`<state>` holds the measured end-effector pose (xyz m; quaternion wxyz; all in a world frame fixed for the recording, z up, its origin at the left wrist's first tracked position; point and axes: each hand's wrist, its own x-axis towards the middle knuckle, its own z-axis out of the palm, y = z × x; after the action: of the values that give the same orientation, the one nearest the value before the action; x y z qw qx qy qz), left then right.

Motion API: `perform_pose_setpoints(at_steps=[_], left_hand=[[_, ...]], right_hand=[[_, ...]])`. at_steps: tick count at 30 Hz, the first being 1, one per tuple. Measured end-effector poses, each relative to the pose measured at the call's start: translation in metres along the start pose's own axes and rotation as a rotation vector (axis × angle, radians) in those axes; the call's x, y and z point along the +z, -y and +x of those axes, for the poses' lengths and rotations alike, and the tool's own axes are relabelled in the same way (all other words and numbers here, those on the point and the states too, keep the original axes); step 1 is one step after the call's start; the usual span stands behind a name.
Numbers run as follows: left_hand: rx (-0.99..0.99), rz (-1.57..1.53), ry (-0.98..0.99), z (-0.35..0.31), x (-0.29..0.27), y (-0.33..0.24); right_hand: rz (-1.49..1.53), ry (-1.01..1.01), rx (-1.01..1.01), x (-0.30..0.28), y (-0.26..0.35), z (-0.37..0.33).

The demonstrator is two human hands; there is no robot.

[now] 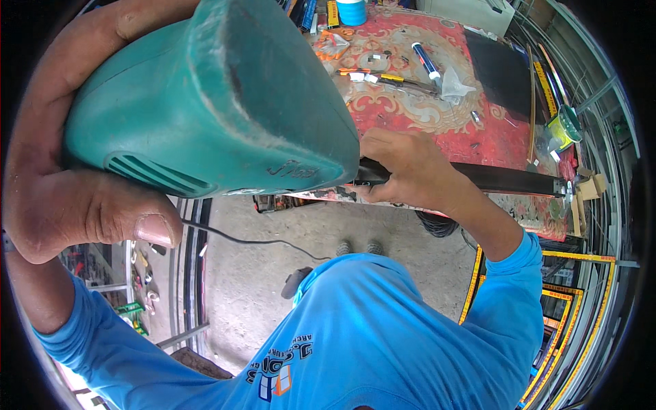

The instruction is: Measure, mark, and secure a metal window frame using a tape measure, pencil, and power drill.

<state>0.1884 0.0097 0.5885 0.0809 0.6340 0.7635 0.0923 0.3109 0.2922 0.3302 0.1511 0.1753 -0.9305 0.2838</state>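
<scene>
A teal power tool [212, 102] is held up very close to the camera, so that its worn plastic housing fills the upper left of the view. It is gripped by the left hand [75, 184], whose fingers are wrapped around the back of the housing while the thumb is pressed against the lower side, beside the ventilation slots. A thin black cable [260, 241] is seen running out from under the tool and across the view above the concrete floor [239, 301].

Just past the nose of the tool, a long dark metal bar [506, 179] is clasped by the right hand [406, 167]. The fingers are closed around the bar's near end, which is touching or almost touching the front of the tool; the exact point of contact is hidden by the housing. The bar is laid along the near edge of the worktop [492, 130] and stretches away to the right. A blue long-sleeved shirt [383, 328] is worn by the person, and both sleeves are visible below the hands.

The worktop is covered by a red patterned cloth. Farther back on it, a blue and white tube [426, 60], a crumpled piece of clear plastic [454, 85] and several small scattered parts are laid. A blue roll of tape [351, 11] is set at the far edge. At the right, yellow-edged frames [567, 301] are leaned against the wall.
</scene>
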Motion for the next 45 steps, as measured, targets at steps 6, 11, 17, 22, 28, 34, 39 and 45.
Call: perform_pose_setpoints(at_steps=[6, 11, 17, 22, 28, 34, 39, 45], left_hand=[[0.001, 0.017, -0.009, 0.001, -0.002, 0.004], [-0.010, 0.018, -0.005, 0.005, -0.001, 0.007], [-0.036, -0.008, -0.013, 0.002, 0.005, 0.011], [-0.063, -0.042, -0.017, 0.001, 0.012, 0.017], [-0.093, -0.081, 0.001, 0.010, 0.019, 0.022], [-0.130, -0.122, 0.029, 0.019, 0.028, 0.024], [-0.156, -0.146, 0.043, 0.025, 0.031, 0.030], [-0.165, -0.158, 0.046, 0.028, 0.027, 0.034]], right_hand=[[0.005, 0.024, 0.014, -0.002, -0.001, 0.002], [-0.002, 0.024, 0.009, -0.002, -0.002, 0.002], [0.045, 0.011, 0.018, -0.001, -0.001, 0.003], [-0.003, -0.004, -0.012, -0.004, 0.000, 0.004], [-0.041, -0.020, 0.012, -0.005, 0.002, 0.005], [0.000, -0.031, 0.011, -0.004, 0.000, 0.005], [0.046, -0.036, 0.036, -0.005, 0.001, 0.008], [0.040, -0.029, 0.062, -0.010, 0.005, 0.012]])
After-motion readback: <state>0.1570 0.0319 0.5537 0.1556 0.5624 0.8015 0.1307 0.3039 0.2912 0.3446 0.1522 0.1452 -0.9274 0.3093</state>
